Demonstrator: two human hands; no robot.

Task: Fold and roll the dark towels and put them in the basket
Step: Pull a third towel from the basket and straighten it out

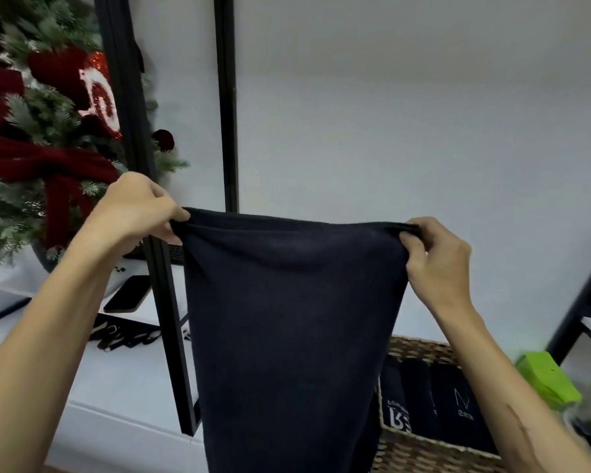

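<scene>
Head view: dark navy cloth towel held up in the air, hanging doubled, top corners pinched by left hand and right hand. Rolled dark towels already in woven wicker basket; this one probably partly folded, not yet rolled.

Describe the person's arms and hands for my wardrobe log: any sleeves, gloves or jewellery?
Both forearms are bare, no sleeves in view. The left hand and right hand wear no gloves, rings or watch. A thin linear mark runs along the right forearm.
</scene>
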